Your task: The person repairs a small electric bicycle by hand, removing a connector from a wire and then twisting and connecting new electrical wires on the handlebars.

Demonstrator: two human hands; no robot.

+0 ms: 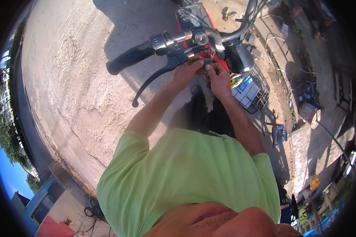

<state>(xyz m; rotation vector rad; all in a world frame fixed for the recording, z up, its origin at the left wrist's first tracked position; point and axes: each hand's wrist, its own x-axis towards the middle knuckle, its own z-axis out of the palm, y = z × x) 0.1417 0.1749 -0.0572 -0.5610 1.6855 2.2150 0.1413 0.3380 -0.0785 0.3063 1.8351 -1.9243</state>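
A two-wheeler's handlebar (225, 37) has a black rubber grip (128, 57), a black brake lever (148, 83) and a metal switch housing (160, 44). Below the round fitting at the bar's middle, thin wires (211, 53) hang over the red body (221, 61). My left hand (184, 73) is closed just beneath the lever's mount, thumb forward, on something small I cannot make out. My right hand (217, 79) pinches at the same spot among the wires, thumb and index finger together on a small part, also unclear. The two hands nearly touch.
A wire basket (257, 94) holding blue and white items hangs right of my hands. A pale bucket (308, 114) and a small blue grid-like object (279, 134) lie further right. Rough concrete ground (67, 98) spreads left. A blue structure (43, 201) stands at lower left.
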